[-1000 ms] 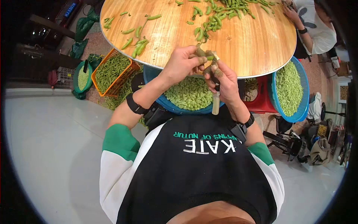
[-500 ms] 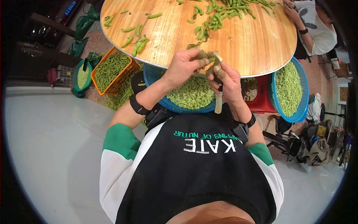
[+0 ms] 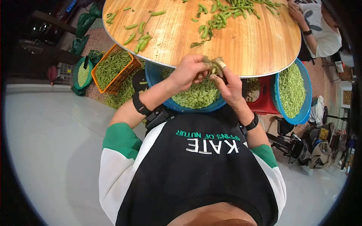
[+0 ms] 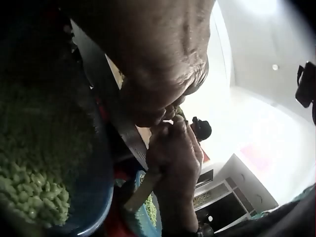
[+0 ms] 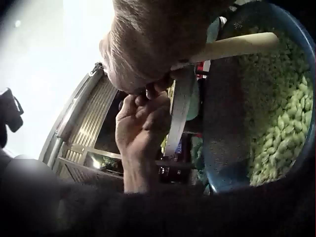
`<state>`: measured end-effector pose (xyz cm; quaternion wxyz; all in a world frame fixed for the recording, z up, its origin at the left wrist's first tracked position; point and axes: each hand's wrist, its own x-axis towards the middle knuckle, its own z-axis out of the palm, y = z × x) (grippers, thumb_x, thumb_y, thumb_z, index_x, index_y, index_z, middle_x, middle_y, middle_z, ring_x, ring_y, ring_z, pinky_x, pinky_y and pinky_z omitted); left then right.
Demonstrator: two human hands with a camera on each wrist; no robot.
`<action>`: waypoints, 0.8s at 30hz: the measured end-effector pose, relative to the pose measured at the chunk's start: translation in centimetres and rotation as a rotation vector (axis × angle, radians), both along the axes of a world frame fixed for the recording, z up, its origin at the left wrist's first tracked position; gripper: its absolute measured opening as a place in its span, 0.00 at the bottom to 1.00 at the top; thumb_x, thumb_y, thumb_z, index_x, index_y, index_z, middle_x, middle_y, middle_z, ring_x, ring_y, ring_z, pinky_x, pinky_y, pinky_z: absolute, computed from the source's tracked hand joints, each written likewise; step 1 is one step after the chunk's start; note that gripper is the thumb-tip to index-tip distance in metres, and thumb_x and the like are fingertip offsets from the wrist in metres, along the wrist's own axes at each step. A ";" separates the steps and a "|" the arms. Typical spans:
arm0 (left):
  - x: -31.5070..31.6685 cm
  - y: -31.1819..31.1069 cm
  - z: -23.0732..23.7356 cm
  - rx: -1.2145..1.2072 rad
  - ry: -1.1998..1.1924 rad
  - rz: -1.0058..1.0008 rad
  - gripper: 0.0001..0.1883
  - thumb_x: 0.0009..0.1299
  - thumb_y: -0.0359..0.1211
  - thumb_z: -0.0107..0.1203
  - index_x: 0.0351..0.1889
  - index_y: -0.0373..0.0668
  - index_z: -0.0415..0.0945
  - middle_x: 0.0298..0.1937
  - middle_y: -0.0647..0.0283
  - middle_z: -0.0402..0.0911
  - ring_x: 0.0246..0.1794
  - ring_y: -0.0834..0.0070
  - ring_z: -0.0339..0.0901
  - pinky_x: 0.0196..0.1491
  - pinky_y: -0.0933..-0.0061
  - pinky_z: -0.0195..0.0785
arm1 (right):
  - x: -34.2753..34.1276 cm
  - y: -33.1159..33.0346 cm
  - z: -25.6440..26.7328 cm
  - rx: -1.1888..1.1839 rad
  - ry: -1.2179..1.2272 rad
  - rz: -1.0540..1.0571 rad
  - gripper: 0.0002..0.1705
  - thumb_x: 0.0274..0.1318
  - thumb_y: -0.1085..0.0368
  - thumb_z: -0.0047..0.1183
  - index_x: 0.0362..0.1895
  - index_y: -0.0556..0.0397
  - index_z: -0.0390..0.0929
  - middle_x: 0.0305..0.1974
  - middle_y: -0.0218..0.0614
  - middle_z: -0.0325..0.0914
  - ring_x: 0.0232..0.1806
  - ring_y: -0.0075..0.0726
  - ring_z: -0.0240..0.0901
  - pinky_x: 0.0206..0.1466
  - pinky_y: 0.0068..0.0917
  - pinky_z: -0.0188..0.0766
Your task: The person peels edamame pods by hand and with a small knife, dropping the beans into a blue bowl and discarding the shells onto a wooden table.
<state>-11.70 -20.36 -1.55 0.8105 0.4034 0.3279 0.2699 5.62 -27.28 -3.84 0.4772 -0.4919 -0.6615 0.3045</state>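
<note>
My left hand pinches a green bean pod between thumb and fingers, held above a blue basin of shelled green beans. Right beside it, the right hand has its thumb and fingertips at the same pod. A tool's pale handle sticks out of the curled right hand in the right wrist view; its working end is hidden by the fingers. Seen from the left wrist, the same handle points down from the right hand. Both hands' fingertips meet close to the table edge.
On the round wooden table lie scattered pods and a pile of pods. An orange crate of pods stands left, another blue basin right. Another person sits at the far right.
Both hands have come slightly nearer my body and over the basin. The right hand has turned, so the pale handle that hung below it is now hidden in the head view.
</note>
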 end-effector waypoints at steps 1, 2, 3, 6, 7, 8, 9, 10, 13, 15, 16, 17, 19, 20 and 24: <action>0.2 -0.2 -0.2 -0.001 0.000 0.002 0.04 0.69 0.29 0.52 0.36 0.39 0.74 0.21 0.69 0.71 0.15 0.85 0.61 0.17 0.82 0.52 | -0.2 0.1 -0.1 -0.001 0.000 0.002 0.20 0.55 0.73 0.53 0.54 0.60 0.71 0.28 0.37 0.76 0.29 0.27 0.73 0.36 0.26 0.72; 0.4 -0.4 -0.3 0.088 0.028 0.030 0.04 0.69 0.29 0.52 0.34 0.39 0.75 0.20 0.70 0.71 0.15 0.85 0.61 0.17 0.82 0.52 | -0.7 0.3 -0.3 -0.057 0.114 -0.039 0.19 0.55 0.73 0.54 0.52 0.60 0.72 0.28 0.37 0.76 0.30 0.27 0.74 0.35 0.25 0.71; 0.5 -0.4 -0.3 0.179 0.055 0.058 0.04 0.69 0.29 0.52 0.33 0.40 0.75 0.20 0.70 0.70 0.14 0.86 0.61 0.16 0.83 0.51 | -0.9 0.4 -0.6 -0.111 0.227 -0.080 0.18 0.54 0.73 0.54 0.51 0.60 0.72 0.28 0.37 0.76 0.31 0.26 0.75 0.35 0.25 0.71; -0.4 -0.6 1.1 0.305 0.240 0.034 0.04 0.68 0.29 0.53 0.32 0.38 0.75 0.20 0.67 0.70 0.18 0.83 0.65 0.20 0.80 0.58 | -0.8 0.4 -1.0 -0.059 0.157 -0.098 0.16 0.54 0.73 0.54 0.49 0.59 0.74 0.28 0.36 0.76 0.31 0.26 0.76 0.33 0.24 0.71; -1.0 -0.4 1.6 0.311 0.241 0.035 0.04 0.68 0.29 0.53 0.32 0.38 0.75 0.20 0.67 0.70 0.18 0.83 0.65 0.20 0.80 0.58 | -0.7 0.3 -0.8 -0.053 0.159 -0.097 0.16 0.54 0.73 0.54 0.49 0.59 0.74 0.28 0.36 0.76 0.31 0.26 0.76 0.33 0.24 0.71; -2.0 0.0 2.1 0.738 0.419 0.123 0.04 0.66 0.29 0.53 0.33 0.37 0.75 0.23 0.64 0.73 0.22 0.78 0.69 0.24 0.75 0.62 | -0.5 0.1 -0.2 -0.073 0.152 -0.022 0.14 0.54 0.73 0.54 0.47 0.58 0.74 0.27 0.36 0.75 0.30 0.25 0.75 0.32 0.24 0.70; -3.1 0.5 2.7 1.166 0.592 0.213 0.05 0.65 0.28 0.54 0.33 0.35 0.75 0.25 0.62 0.75 0.25 0.73 0.73 0.28 0.71 0.66 | -0.2 -0.1 0.6 -0.093 0.145 0.050 0.13 0.54 0.73 0.53 0.45 0.58 0.75 0.26 0.35 0.75 0.28 0.25 0.74 0.31 0.24 0.70; -4.6 1.4 3.3 1.386 0.873 0.260 0.05 0.62 0.27 0.53 0.33 0.36 0.77 0.28 0.58 0.77 0.30 0.66 0.75 0.32 0.67 0.69 | 0.4 -0.2 1.4 -0.045 -0.036 0.124 0.11 0.53 0.72 0.57 0.43 0.57 0.76 0.25 0.36 0.73 0.26 0.27 0.73 0.30 0.24 0.69; -7.0 4.4 4.8 1.700 1.401 0.298 0.07 0.59 0.27 0.51 0.32 0.38 0.79 0.32 0.55 0.78 0.37 0.58 0.76 0.39 0.62 0.71 | 0.4 -0.7 1.0 0.022 -0.173 0.209 0.13 0.48 0.69 0.63 0.38 0.57 0.75 0.24 0.41 0.70 0.26 0.43 0.73 0.30 0.29 0.68; -6.5 6.5 4.9 1.799 1.643 0.292 0.07 0.59 0.27 0.52 0.33 0.38 0.79 0.33 0.56 0.78 0.40 0.59 0.76 0.42 0.61 0.71 | -0.1 -0.4 1.0 0.083 -0.180 0.221 0.13 0.48 0.68 0.62 0.38 0.58 0.74 0.25 0.42 0.71 0.27 0.45 0.73 0.31 0.31 0.68; -5.3 7.6 4.3 1.747 1.336 0.258 0.08 0.61 0.27 0.51 0.35 0.39 0.79 0.35 0.55 0.78 0.40 0.57 0.75 0.43 0.61 0.70 | -0.3 -0.3 1.0 0.139 -0.191 0.231 0.13 0.48 0.68 0.62 0.37 0.58 0.74 0.26 0.44 0.71 0.28 0.48 0.72 0.32 0.32 0.68; -4.0 8.5 3.5 1.672 1.036 0.222 0.09 0.62 0.27 0.50 0.38 0.39 0.79 0.36 0.54 0.77 0.41 0.56 0.75 0.45 0.61 0.69 | -0.4 -0.3 1.0 0.141 -0.193 0.228 0.13 0.48 0.68 0.62 0.37 0.58 0.74 0.26 0.44 0.71 0.28 0.48 0.72 0.32 0.32 0.68; -1.0 10.4 1.5 1.536 0.959 0.178 0.08 0.58 0.26 0.51 0.34 0.41 0.80 0.36 0.53 0.76 0.44 0.57 0.74 0.46 0.61 0.70 | -0.3 -0.2 0.9 0.086 -0.163 0.208 0.14 0.48 0.68 0.61 0.39 0.58 0.74 0.29 0.45 0.73 0.30 0.49 0.73 0.33 0.34 0.68; 0.2 11.8 0.4 1.542 0.952 0.179 0.08 0.58 0.26 0.51 0.34 0.41 0.80 0.36 0.53 0.76 0.44 0.57 0.74 0.46 0.61 0.70 | -0.1 -0.2 1.0 0.089 -0.168 0.203 0.14 0.48 0.68 0.61 0.39 0.58 0.74 0.29 0.45 0.73 0.30 0.49 0.73 0.33 0.34 0.68; 2.1 14.2 -1.2 1.698 0.883 0.040 0.10 0.58 0.27 0.53 0.37 0.43 0.80 0.40 0.54 0.75 0.45 0.56 0.74 0.47 0.61 0.71 | 0.7 -0.9 1.0 0.018 -0.092 0.157 0.15 0.52 0.70 0.56 0.45 0.59 0.73 0.29 0.44 0.73 0.29 0.45 0.72 0.34 0.32 0.68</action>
